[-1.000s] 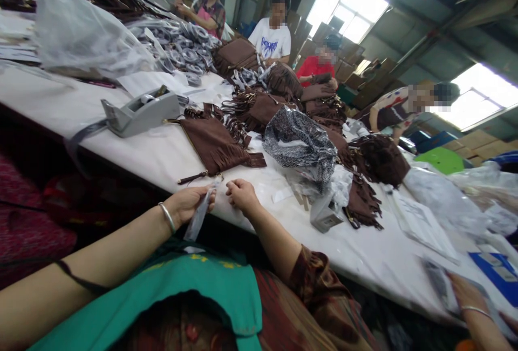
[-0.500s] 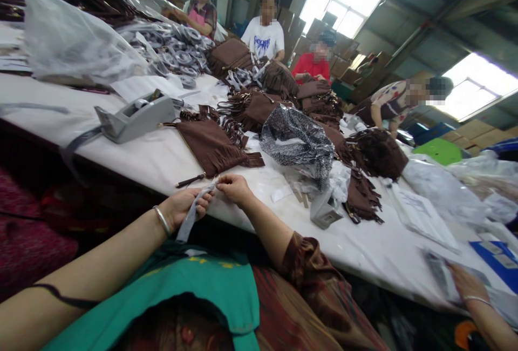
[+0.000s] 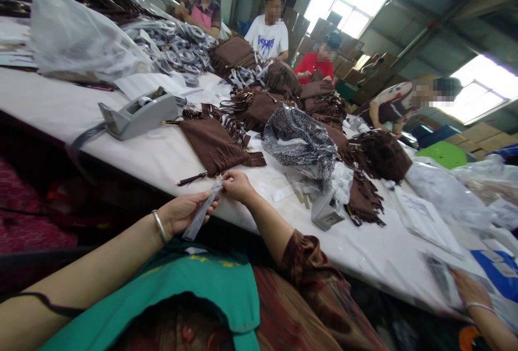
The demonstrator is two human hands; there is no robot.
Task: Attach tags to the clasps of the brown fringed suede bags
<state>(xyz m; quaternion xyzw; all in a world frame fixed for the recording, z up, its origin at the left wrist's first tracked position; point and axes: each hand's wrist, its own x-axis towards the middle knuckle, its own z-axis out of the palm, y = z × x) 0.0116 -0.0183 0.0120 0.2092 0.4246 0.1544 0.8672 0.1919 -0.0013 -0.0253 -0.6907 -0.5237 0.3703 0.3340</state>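
Note:
Just off the table's near edge, my left hand (image 3: 190, 213) is closed round a pale grey, wrapped strip (image 3: 199, 217) that hangs down towards my lap. At the strip's upper end, the fingers of my right hand (image 3: 239, 186) are pinched together; the exact grip is too small to make out. Beyond my hands lies a brown fringed bag (image 3: 212, 143) with a zip and a dark tassel pull (image 3: 191, 179). To its left stands a grey tape dispenser (image 3: 140, 114) with a dark strip trailing over the edge.
A second tape dispenser (image 3: 327, 211) stands right of my hands beside crumpled speckled plastic (image 3: 299, 137). Brown bags (image 3: 265, 110) and grey wrapped straps (image 3: 174, 46) are heaped farther back. Several co-workers stand round the table; another person's hand (image 3: 471, 289) is at the lower right.
My two hands have shifted slightly right relative to the bag, with the strip between them. The strip now hangs straighter and looks wider. The view has moved a little.

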